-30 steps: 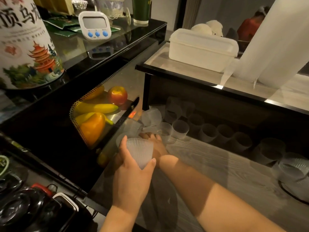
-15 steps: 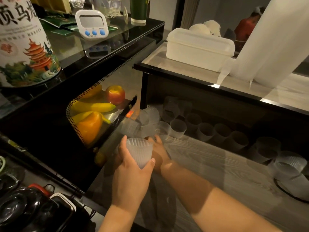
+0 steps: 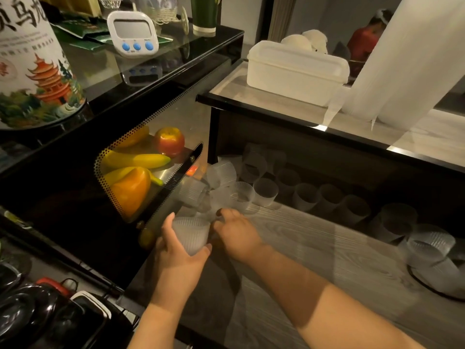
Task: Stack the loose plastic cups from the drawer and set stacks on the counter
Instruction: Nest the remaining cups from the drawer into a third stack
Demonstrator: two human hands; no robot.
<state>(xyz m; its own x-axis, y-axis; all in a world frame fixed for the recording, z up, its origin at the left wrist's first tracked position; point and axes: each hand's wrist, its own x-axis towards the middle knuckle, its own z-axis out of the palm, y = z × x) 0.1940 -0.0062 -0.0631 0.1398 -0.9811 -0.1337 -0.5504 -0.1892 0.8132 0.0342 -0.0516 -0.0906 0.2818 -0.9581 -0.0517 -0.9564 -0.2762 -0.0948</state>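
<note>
The task looks barely under way; the left hand grips one ribbed cup at the open drawer's near-left corner; the right hand reaches with curled fingers toward the loose cups, its grasp impossible to tell; many lie unstacked; the surface above bears no stack.

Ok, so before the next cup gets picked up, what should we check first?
1. Left hand grips the ribbed cup firmly: ok.
2. Right hand is at the loose cups in the drawer: ok.
3. Right hand already has a cup: cannot tell, its fingertips are hidden.
4. More cups wait along the drawer's back: ok.
5. Counter has bare room for a stack, beside the white container: ok.
6. Held cup is a single cup or a stack: cannot tell.
</note>
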